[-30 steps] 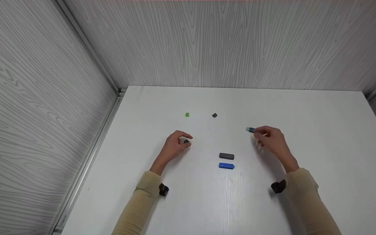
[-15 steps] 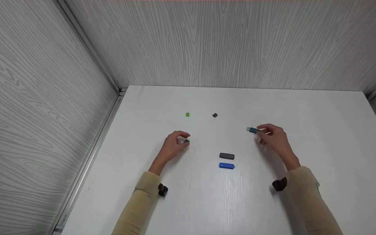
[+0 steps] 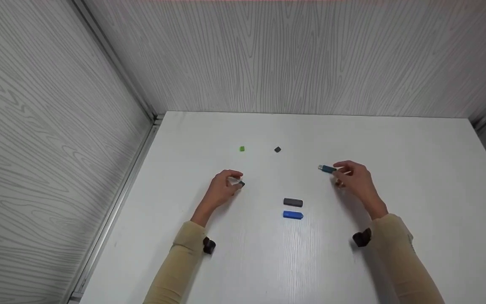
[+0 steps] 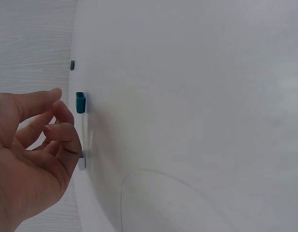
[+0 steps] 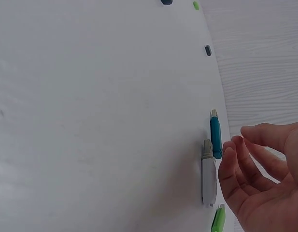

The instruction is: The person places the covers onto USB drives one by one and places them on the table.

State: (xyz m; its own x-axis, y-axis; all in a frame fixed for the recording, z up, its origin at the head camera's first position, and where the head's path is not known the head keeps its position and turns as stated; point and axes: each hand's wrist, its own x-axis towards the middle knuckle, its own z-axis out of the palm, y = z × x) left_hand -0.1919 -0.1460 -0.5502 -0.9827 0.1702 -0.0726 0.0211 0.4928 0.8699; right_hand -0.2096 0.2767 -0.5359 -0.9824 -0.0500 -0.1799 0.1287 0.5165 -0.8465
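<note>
Beside a small teal cap (image 4: 80, 102), which lies on the white table, is my left hand (image 3: 221, 189), its thumb and forefinger parted. In the left wrist view the cap sits just past the fingertips. A teal USB stick (image 3: 327, 169) with a metal plug lies on the table, plug pointing left. My right hand (image 3: 355, 179) is at its rear end, fingers loosely bent and apart, gripping nothing. The right wrist view shows a white USB stick (image 5: 209, 181) and a green USB stick (image 5: 218, 220) near this hand; in the head view the hand hides them.
Farther back lie a green cap (image 3: 242, 148) and a dark grey cap (image 3: 277, 149). Between the hands are a dark grey USB stick (image 3: 293, 202) and a blue USB stick (image 3: 293, 215), side by side. A light cap (image 4: 82, 163) sits behind the left hand. Wood-grain panels (image 3: 243, 55) enclose the table.
My right hand has parted its fingers from the teal USB stick and drawn slightly right; the stick stays put. My left hand has shifted a little left, exposing more of the teal cap.
</note>
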